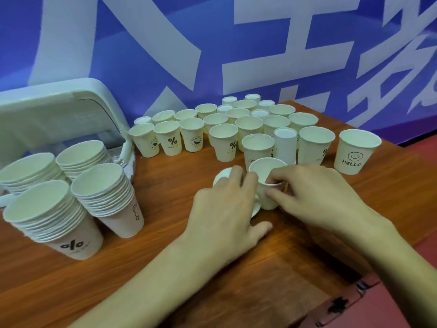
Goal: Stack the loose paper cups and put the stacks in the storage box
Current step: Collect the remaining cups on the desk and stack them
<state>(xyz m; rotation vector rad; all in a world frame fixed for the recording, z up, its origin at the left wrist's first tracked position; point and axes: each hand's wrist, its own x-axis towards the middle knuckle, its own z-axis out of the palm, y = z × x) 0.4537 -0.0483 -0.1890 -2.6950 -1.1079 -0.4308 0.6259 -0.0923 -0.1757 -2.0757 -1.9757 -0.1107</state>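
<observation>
Mid-stacking at frame centre: the right grip (pixel 314 195) pinches an upright cup (pixel 264 201) by its rim, the left grip (pixel 224 209) curls over a second cup (pixel 221 175) on the counter (pixel 165 268), so next comes nesting them squarely, well apart from the storage box (pixel 59 110) at upper left.

The near half of the table (pixel 165 280) is bare wood, so both my arms come in freely from the bottom of the frame. In the middle, my left hand (pixel 224 209) is curled over a tipped cup (pixel 222 174). Beside it, my right hand (pixel 319 192) pinches the rim of an upright cup (pixel 267 171). Just behind them the loose cups (pixel 248 124) stand packed rim to rim back to the banner (pixel 212 55), with one narrow lane near centre. At lower left, four stacks (pixel 104 185) crowd together in front of the storage box (pixel 59 110). A wide strip of wood lies open between the stacks and my left hand. There is more open wood right of the HELLO cup (pixel 354 152).
</observation>
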